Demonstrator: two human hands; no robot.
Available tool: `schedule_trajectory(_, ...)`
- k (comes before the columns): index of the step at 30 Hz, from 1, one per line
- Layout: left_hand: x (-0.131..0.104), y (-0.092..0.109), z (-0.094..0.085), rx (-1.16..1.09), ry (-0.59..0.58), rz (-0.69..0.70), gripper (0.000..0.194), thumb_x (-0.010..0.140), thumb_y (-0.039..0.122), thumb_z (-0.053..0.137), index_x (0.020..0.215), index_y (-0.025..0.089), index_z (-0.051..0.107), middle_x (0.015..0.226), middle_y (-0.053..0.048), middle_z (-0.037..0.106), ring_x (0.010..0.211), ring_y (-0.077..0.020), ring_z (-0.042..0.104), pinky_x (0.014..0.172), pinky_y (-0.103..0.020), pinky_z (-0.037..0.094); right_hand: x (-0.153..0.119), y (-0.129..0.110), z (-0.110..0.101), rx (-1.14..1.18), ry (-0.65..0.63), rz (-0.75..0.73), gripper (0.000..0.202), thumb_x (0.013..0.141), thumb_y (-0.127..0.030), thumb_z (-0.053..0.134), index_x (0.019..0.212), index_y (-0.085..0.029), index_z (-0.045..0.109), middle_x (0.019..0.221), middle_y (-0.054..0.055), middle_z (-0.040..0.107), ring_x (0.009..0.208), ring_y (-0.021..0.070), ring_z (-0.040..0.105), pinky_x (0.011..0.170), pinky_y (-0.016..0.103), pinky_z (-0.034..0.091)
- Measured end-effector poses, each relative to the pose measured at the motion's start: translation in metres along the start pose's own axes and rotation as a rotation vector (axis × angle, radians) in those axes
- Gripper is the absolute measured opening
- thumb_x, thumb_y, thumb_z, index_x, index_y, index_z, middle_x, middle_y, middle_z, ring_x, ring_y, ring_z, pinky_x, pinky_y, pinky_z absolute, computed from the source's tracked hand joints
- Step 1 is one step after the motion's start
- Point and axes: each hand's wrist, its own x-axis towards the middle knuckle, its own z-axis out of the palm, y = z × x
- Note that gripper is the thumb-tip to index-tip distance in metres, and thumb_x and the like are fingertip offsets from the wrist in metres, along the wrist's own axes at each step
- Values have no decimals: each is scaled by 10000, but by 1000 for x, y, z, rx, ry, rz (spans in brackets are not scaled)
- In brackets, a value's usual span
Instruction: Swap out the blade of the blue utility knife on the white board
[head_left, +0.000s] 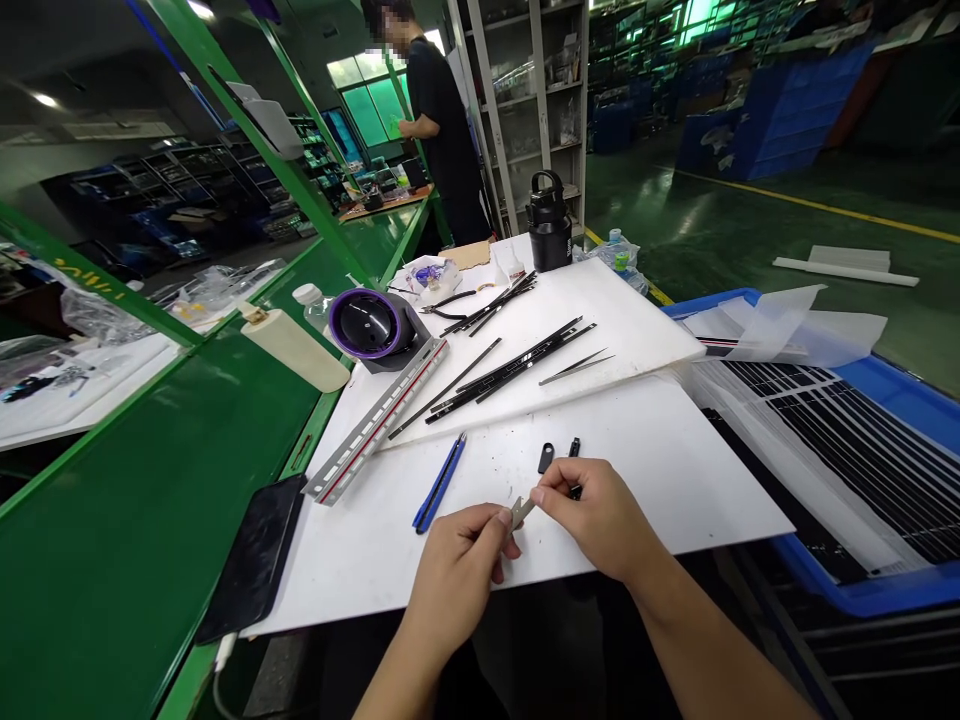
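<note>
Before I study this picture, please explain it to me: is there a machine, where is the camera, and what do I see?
There is no robot, only a person working bare-handed. This single picture comes from a camera on the person's head, looking forward and down. The left hand and right hand pinch a small grey piece between them. On the white work surface lies a blue cutter; farther back are black strips, tweezers and a black bottle.
</note>
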Motion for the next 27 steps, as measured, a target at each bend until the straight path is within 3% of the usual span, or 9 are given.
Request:
schedule_trajectory(10, 2, -6, -2, -195, -17, -55, 388, 877, 469, 484, 692, 166, 641, 629, 2, 615, 464, -99, 493, 498, -238, 388, 0, -5, -5, 86, -1, 88, 261, 890, -369, 528, 741, -192, 649, 495, -63, 449, 468, 119, 416, 492, 269, 354)
schedule_trajectory(17, -7, 6, 0, 111, 103, 11, 430, 894, 498, 449, 654, 188, 626, 574, 5, 583, 528, -127, 514, 536, -245, 385, 2, 3, 0, 70, -5, 19, 128, 818, -286, 633, 734, -194, 660, 628, -40, 531, 586, 128, 480, 570, 270, 393)
schedule_trajectory(23, -12, 3, 3, 256, 168, 191, 333, 924, 426, 448, 745, 223, 641, 652, 27, 637, 572, -124, 549, 565, -251, 402, 1, 5, -1, 131, -41, -35, 112, 842, -286, 628, 764, -209, 656, 649, -42, 534, 631, 132, 490, 618, 276, 415)
schedule_trajectory(27, -15, -1, 4, 330, 290, 450, 130, 905, 277, 512, 864, 237, 630, 686, 43, 647, 590, -104, 572, 574, -229, 424, -2, 2, -2, 129, -17, -167, 62, 844, -261, 632, 814, -222, 670, 664, -40, 535, 669, 137, 488, 647, 276, 409)
